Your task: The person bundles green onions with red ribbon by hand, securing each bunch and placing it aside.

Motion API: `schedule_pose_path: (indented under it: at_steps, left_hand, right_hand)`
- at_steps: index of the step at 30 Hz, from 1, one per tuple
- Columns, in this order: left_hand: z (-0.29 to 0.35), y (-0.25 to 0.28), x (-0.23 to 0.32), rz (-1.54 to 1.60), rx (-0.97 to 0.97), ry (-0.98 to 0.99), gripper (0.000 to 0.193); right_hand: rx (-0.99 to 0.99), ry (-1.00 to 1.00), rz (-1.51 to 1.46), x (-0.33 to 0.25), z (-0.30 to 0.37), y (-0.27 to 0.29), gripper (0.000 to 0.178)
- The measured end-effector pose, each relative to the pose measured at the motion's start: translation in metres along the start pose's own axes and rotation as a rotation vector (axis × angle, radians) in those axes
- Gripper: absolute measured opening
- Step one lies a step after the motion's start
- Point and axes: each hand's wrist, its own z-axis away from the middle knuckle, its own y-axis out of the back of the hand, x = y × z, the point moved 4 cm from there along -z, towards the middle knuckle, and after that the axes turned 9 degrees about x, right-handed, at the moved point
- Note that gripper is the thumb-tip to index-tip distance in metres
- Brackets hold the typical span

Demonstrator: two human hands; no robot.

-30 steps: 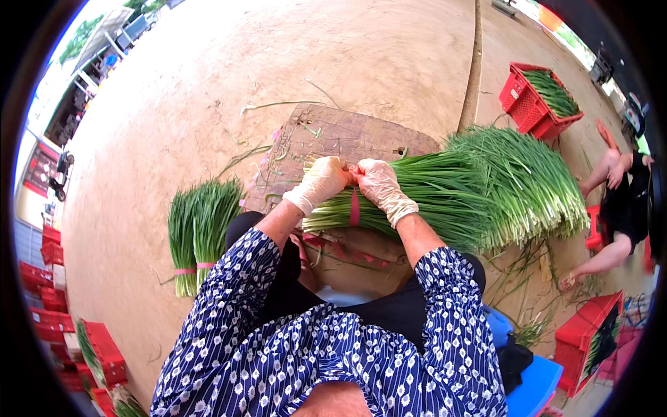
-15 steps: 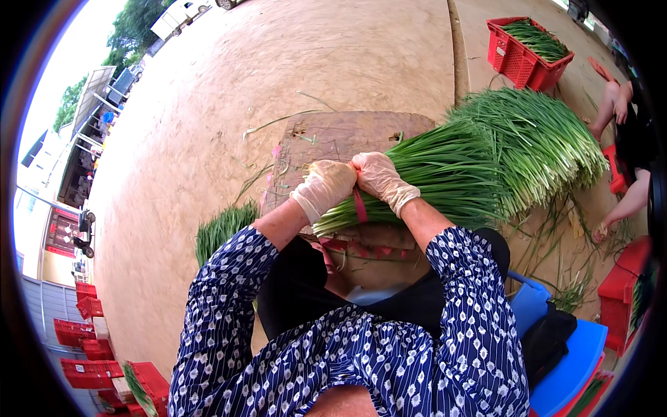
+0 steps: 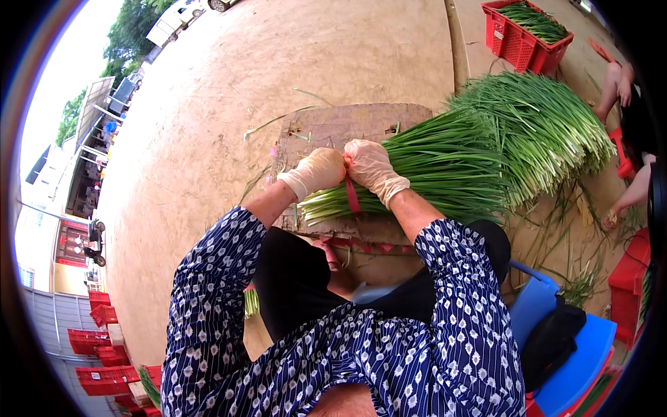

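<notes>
Both hands are gloved in thin pale material and meet knuckle to knuckle. The left hand [image 3: 319, 171] is curled closed, its fingers gathered on the upper part of a red ribbon [image 3: 353, 198]. The right hand [image 3: 374, 169], likewise closed, is clenched on the same ribbon directly beside it; the exact finger grip of each is hidden by the gloves. The ribbon runs down from between the hands and passes around a bundle of green leaves [image 3: 445, 156]. This bundle lies directly under the hands, pale stalk ends below the left hand, leaves fanning out past the right hand.

Beneath the hands is a worn wooden bench [image 3: 347, 118], carrying the stalk end of the bundle. Red strips [image 3: 375, 247] show along its edge on the wearer's side. Farther right of the right hand, a large heap of leaves [image 3: 545, 132] adjoins the bundle's leaf tips. Beyond the heap stands a red crate [image 3: 524, 42] filled with leaves; a seated person [image 3: 636, 184] is at the far right. Behind the right arm is a blue chair [image 3: 583, 361] bearing a black bag [image 3: 554, 344]. Well to the left of the left hand stands a scooter [image 3: 95, 242], with stacked red crates [image 3: 104, 379] behind the left arm
</notes>
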Motion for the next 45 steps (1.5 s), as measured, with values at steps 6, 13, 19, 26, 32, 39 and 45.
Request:
schedule_pose_path:
  at_steps: [6,13,19,26,32,39,45]
  left_hand:
    - [0.012,-0.007,0.005,0.123,0.127,0.157,0.019]
    - [0.037,-0.024,0.027,0.373,0.316,0.399,0.018]
    - [0.054,-0.031,0.055,0.376,0.454,0.457,0.010]
    - [0.058,-0.043,0.058,0.383,0.488,0.479,0.010]
    - [0.047,0.000,0.050,-0.002,0.398,0.290,0.016]
    - [0.053,-0.035,0.025,0.074,0.501,0.346,0.016]
    - [0.056,-0.043,0.031,0.375,0.535,0.485,0.013]
  right_hand:
    - [0.038,0.051,-0.020,0.003,0.008,-0.002,0.014]
    - [0.020,0.112,-0.023,-0.005,0.017,0.000,0.009]
    - [0.019,0.163,-0.007,-0.012,0.026,0.003,0.004]
    - [0.067,0.264,0.064,-0.016,0.027,0.007,0.012]
    - [-0.071,0.142,0.083,0.006,0.029,-0.003,0.017]
    - [-0.046,0.175,0.093,0.002,0.033,-0.005,0.016]
    - [0.094,0.266,0.122,0.001,0.038,-0.006,0.011]
